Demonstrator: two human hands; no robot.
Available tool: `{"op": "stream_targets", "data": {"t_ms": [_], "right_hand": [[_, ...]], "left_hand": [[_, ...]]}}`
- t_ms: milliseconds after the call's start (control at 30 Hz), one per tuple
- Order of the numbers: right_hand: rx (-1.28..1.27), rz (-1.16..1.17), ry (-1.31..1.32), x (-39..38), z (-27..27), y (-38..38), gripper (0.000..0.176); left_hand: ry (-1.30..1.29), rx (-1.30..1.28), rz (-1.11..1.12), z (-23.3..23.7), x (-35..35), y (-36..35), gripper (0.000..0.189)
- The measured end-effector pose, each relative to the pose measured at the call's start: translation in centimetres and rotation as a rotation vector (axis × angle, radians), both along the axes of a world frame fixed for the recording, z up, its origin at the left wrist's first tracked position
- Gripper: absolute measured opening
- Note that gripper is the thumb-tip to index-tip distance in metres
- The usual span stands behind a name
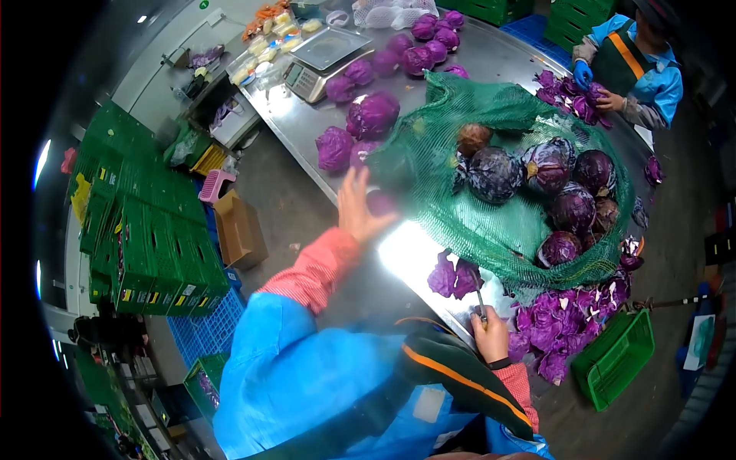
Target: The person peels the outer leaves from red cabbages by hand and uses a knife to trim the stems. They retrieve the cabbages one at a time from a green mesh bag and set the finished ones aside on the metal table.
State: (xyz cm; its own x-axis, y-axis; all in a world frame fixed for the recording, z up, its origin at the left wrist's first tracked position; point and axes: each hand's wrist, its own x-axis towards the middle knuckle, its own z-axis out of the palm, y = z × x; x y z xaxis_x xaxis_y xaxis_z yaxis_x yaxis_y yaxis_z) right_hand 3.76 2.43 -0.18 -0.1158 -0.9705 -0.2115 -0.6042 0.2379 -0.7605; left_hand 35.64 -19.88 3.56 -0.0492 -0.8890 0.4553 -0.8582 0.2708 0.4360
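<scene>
My left hand [360,211] is open, fingers spread, beside a small purple cabbage [381,202] near the table edge. My right hand [491,335] is closed around the handle of a knife [478,291], its blade pointing away from me. Cut red cabbage leaves [454,277] lie by the blade. A green mesh bag [429,153] is spread open on the steel table [406,249], with several dark, untrimmed red cabbages [494,175] in it. Smooth bright purple cabbages [372,115] sit beyond my left hand. Loose outer leaves [556,326] are heaped right of my right hand.
A scale [308,80] and packed vegetables [264,54] stand at the table's far left. Across the table, a person [640,73] handles cabbage leaves. A green crate [613,360] is at the right; stacked green crates [157,238] and a cardboard box [239,230] are left.
</scene>
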Motion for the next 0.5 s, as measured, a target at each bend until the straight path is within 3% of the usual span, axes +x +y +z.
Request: {"op": "stream_targets", "data": {"t_ms": [100, 200, 233, 333, 400, 500], "right_hand": [[-0.091, 0.030, 0.052, -0.1, -0.2, -0.2, 0.021], [-0.117, 0.031, 0.091, -0.1, 0.0, -0.9, 0.022], [-0.107, 0.033, 0.102, -0.1, 0.3, -1.1, 0.022], [-0.107, 0.039, 0.108, -0.4, 0.1, -1.1, 0.023], [-0.101, 0.041, 0.117, -0.7, -0.2, -1.1, 0.023], [-0.127, -0.033, 0.125, -1.2, -0.7, -1.4, 0.022]], "left_hand": [[-0.160, 0.052, 0.015, -4.6, -0.3, 1.0, 0.118], [-0.133, 0.068, -0.091, -5.2, 0.6, -0.4, 0.111], [-0.185, 0.075, -0.065, -4.8, 0.7, -0.5, 0.106], [-0.017, 0.051, 0.078, -5.6, 3.2, -3.7, 0.105], [-0.211, -0.011, 0.110, -6.1, 4.6, -5.7, 0.107], [-0.219, 0.128, 0.252, -5.6, 6.9, -9.4, 0.111]]}}
